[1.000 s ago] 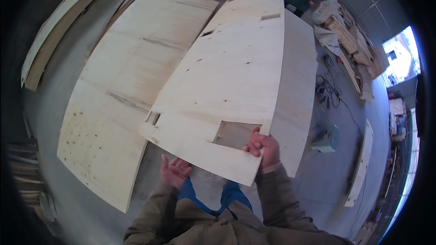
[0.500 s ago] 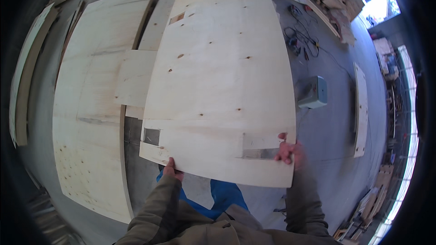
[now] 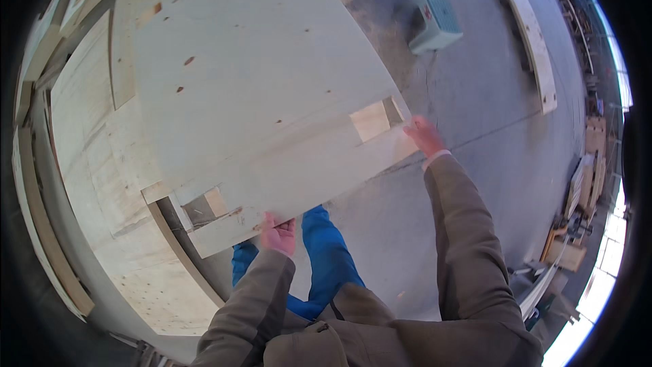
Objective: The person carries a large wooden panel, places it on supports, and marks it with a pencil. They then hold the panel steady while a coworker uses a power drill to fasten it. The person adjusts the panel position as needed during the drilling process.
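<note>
gripping a pale wooden panel (image 3: 251,88) by its near edge, over a grey floor (image 3: 401,251).
held by left hand (image 3: 278,234) left of middle, by right hand (image 3: 425,137) at the right corner, beside a rectangular cut-out (image 3: 370,121); probably stiff, broad and heavy, likely splintery at cut edges; best taken two-handed, well spread, on solid wood clear of openings.

Held wood panel (image 3: 251,88): one. Rectangular holes (image 3: 370,122) along its near edge: two (one left, one right). Stool (image 3: 443,22), far right: one. Narrow board (image 3: 532,37) right of stool: one. Blue trouser legs (image 3: 329,251): two. Sleeves (image 3: 468,231): two.
</note>
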Tool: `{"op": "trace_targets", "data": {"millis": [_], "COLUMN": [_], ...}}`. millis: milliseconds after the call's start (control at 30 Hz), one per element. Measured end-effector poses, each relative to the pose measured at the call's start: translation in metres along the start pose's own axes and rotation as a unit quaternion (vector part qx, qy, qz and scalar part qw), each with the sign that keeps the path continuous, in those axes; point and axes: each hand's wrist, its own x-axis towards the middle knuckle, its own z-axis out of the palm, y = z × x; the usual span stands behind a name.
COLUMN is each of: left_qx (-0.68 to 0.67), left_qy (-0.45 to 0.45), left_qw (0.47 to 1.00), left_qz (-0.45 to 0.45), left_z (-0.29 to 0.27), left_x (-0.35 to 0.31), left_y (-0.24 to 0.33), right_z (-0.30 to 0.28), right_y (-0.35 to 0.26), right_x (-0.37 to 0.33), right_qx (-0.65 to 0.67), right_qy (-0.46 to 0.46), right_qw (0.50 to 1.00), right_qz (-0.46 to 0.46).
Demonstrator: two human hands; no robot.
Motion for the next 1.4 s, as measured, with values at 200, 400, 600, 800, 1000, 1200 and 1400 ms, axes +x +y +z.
{"op": "trace_targets", "data": {"millis": [200,400,600,800,1000,1200,1400], "left_qx": [0.035,0.052,0.362,0.444,0.446,0.447,0.423], "left_qy": [0.024,0.053,0.076,0.169,0.271,0.195,0.155], "left_qw": [0.999,0.997,0.915,0.878,0.774,0.777,0.883], "left_qz": [0.019,-0.008,-0.161,0.059,0.358,0.398,0.127], "left_z": [-0.011,-0.022,-0.042,-0.1,-0.173,-0.158,-0.138], "left_x": [0.064,0.102,0.085,0.081,0.137,0.189,0.227], "left_y": [-0.024,-0.032,-0.023,0.04,0.145,0.246,0.293], "right_z": [0.047,0.066,0.079,0.101,0.126,0.127,0.13], "right_y": [0.065,0.091,0.1,0.103,0.125,0.147,0.163], "right_x": [0.026,0.035,0.025,0.016,0.02,0.023,0.03], "right_qx": [0.07,0.008,-0.17,-0.102,-0.132,-0.176,-0.097], "right_qy": [0.021,0.04,0.076,0.016,0.058,0.091,0.104], "right_qw": [0.997,0.998,0.982,0.99,0.985,0.976,0.981], "right_qz": [0.035,0.048,0.013,0.101,0.098,0.094,0.132]}}
